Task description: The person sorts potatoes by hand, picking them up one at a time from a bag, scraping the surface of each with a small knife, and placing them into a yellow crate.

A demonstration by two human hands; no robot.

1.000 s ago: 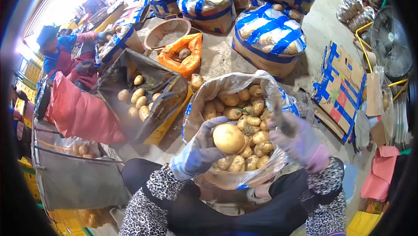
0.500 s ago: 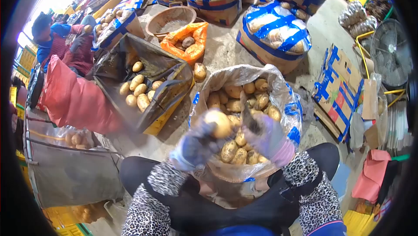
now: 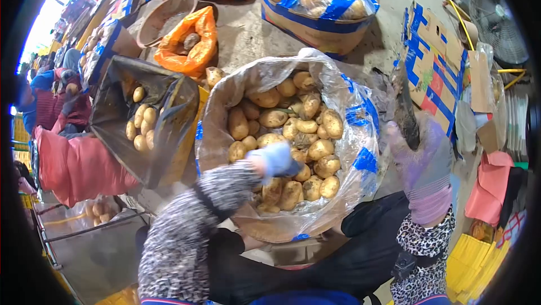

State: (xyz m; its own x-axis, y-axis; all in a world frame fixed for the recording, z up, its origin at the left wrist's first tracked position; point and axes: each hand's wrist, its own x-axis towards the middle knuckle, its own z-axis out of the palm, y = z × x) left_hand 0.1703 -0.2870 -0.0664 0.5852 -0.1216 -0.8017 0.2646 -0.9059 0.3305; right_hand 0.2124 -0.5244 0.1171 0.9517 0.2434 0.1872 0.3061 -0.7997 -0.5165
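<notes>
My left hand [image 3: 276, 159], in a blue-grey glove, is over the potatoes [image 3: 320, 148] in a round, plastic-lined carton [image 3: 333, 206] between my knees. Motion blurs its fingers, which point right and down at the potatoes. Off to the carton's right, my right hand [image 3: 420, 156] wears a purple and grey glove. Its fingers are wrapped round a long, dark, dirt-covered tool [image 3: 404, 105] that points upward. Clear plastic with blue tape folds over the carton's rim.
A black-lined crate [image 3: 115, 130] with several potatoes stands at left, near an orange sack [image 3: 197, 60] and a brown basin [image 3: 163, 20]. Behind is a taped carton [image 3: 318, 29]. Flattened cardboard [image 3: 437, 74] and a fan [image 3: 496, 20] are at right. Another person [image 3: 53, 99] sits far left.
My left hand has left the black-lined crate's side and gone into the carton; the potato it held no longer shows in it. My right hand has moved right with the dark tool. The view has shifted.
</notes>
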